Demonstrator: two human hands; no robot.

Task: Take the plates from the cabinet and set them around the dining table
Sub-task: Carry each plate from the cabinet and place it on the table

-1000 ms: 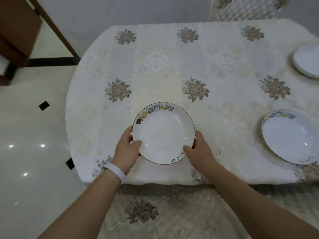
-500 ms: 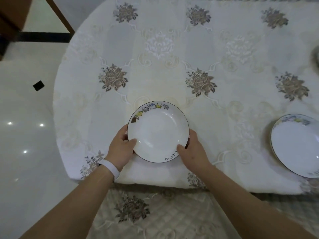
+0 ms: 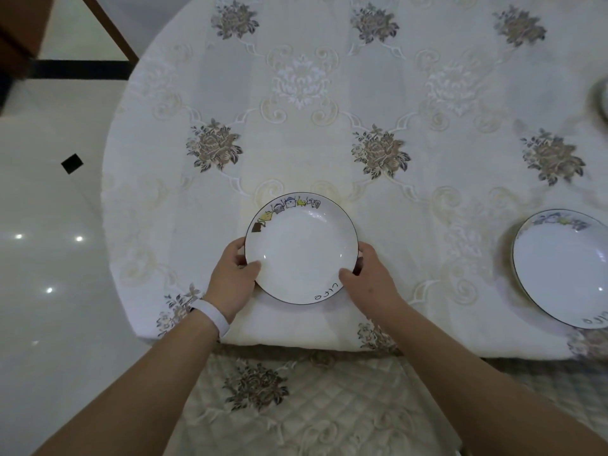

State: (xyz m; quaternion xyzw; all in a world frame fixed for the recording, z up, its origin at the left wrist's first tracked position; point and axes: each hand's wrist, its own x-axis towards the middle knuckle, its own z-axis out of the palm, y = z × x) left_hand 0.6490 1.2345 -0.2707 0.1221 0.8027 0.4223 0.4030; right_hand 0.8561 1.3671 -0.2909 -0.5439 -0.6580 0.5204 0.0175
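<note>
White porcelain with a thin dark rim, the plate sits in the head view near the edge of the bench closest to the person, over a pale embroidered cloth patterned with brown flower clusters. A row of small cartoon figures runs along its far rim and a short handwritten word marks its near rim. Whether it rests fully on the cloth or is held just above it cannot be told. The left hand grips the plate's left edge, thumb laid over the rim and fingers curled beneath it; a white wristband circles that wrist, just nearer the person than the plate. The right hand grips the plate's right edge in the same way, thumb on top of the rim and fingers tucked under. Well to the right of the held plate lies a second plate of the same design, flat on the cloth and cut off by the frame edge. Far to the right of the held plate and farther from the person, a blurred sliver of a third plate shows at the frame edge. Nearer the person than the held plate, below the bench's edge, is a quilted chair seat with the same flower motif. To the left of the held plate, beyond the bench, glossy pale floor carries a small black inset tile.
</note>
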